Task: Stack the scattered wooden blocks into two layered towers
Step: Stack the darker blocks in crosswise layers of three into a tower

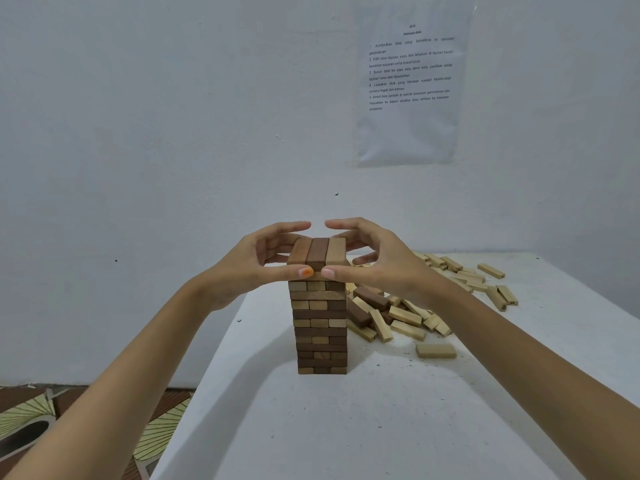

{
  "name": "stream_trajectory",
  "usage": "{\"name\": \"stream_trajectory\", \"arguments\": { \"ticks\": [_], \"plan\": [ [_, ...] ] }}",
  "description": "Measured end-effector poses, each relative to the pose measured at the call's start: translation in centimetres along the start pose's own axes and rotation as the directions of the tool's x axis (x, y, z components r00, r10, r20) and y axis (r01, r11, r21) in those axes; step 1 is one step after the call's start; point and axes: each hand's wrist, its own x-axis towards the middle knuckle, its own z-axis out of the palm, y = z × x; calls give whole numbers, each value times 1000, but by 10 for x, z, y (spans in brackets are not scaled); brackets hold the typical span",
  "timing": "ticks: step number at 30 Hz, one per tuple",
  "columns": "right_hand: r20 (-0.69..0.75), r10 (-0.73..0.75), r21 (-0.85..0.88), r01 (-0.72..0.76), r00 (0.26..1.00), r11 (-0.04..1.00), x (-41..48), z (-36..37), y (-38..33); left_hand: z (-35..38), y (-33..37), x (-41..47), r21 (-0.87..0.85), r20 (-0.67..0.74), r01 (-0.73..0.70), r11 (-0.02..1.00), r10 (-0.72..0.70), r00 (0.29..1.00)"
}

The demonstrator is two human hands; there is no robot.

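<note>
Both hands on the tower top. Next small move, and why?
Probably a light front-to-back squeeze to square the top layer. The left hand and right hand bracket its three blocks, thumbs on the near ends, fingers curled over the far side. The tower beneath looks straight, and the loose pile lies to its right.

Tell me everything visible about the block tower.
The tower stands upright on the white table. It is built of wooden blocks, dark and pale mixed, three per layer, with the layers crossing. The top layer shows two brown blocks and one pale. The left hand and right hand pinch it, thumbs at its near face.
</note>
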Motion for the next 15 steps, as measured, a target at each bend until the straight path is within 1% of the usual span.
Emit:
{"name": "stream_trajectory", "arguments": {
  "ticks": [3, 5, 8, 12, 13, 15],
  "plan": [
    [14, -4, -12, 4, 1000, 1000, -1, -1, 1, -3, -3, 0, 4, 35, 13, 1000, -13, 999],
    [12, -2, 10, 2, 1000, 1000, -2, -4, 0, -4, -2, -2, -15, 11, -3, 1000, 3, 1000],
    [-5, 10, 75, -10, 1000, 997, -4, -12, -3, -3, 10, -3, -48, -128, -48, 998, 42, 991],
    [-77, -2, 97, 9, 997, 995, -7, -25, -11, 9, 51, -3, -55, -345, -183, 982, 153, 926],
    [-106, -9, 94, 19, 994, 995, -9, -29, -14, 15, 63, -4, -49, -375, -222, 974, 188, 908],
    [-149, -22, 92, 36, 989, 995, -13, -38, -19, 33, 85, -8, -10, -391, -287, 958, 260, 883]
  ]
}}
